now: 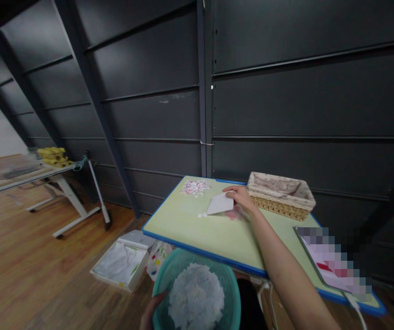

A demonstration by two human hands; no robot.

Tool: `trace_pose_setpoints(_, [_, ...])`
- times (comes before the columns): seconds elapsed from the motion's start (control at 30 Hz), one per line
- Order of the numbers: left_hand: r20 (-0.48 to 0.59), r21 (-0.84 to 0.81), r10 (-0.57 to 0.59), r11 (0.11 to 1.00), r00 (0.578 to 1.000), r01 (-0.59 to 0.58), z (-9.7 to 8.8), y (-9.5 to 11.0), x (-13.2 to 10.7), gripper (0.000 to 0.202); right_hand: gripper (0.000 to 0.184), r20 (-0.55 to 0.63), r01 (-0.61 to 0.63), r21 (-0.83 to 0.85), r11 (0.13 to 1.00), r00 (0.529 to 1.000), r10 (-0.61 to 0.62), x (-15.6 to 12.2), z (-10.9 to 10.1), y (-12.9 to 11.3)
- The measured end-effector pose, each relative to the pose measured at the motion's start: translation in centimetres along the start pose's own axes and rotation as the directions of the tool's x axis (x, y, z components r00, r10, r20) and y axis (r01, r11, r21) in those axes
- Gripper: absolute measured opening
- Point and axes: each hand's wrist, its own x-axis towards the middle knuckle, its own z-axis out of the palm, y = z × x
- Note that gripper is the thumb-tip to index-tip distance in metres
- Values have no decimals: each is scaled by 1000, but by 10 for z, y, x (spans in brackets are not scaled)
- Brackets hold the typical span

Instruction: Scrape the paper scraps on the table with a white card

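Holding a white card (pixel 220 204), the right grip (pixel 241 197) possibly touches the table (pixel 183 224).

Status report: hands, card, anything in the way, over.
Left hand holding teal basin. Right hand holding white card over yellow-green table. White scraps heaped inside basin. Nearest obstacle: wicker basket, beside right hand.

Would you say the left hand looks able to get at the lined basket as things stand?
Probably not readily: the left hand is at the side of the green tub, and the right forearm lies between it and the lined basket.
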Motion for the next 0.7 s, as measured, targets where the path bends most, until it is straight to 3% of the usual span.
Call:
trace_pose_setpoints(0.07, [32,-53,4,999,999,-2,10,4,-9,21,33,24,-21,-6,1000,999,21,0,2,0])
trace_pose_setpoints(0.17, [-3,-65,39,997,999,-39,24,9,-23,17,34,73,-50,-7,999,996,50,-3,4,-5])
trace_pose_setpoints(0.3, [8,-30,116,993,993,-116,36,12,-31,11,33,231,-88,21,996,969,81,-11,9,-12])
trace_pose_setpoints(0.53, [52,-17,193,981,980,-193,48,13,-29,12,33,578,-145,149,978,815,33,-22,33,-17])
trace_pose_setpoints(0.7, [59,33,166,985,984,-168,52,18,-42,14,37,651,-95,109,990,759,1,-25,40,-22])
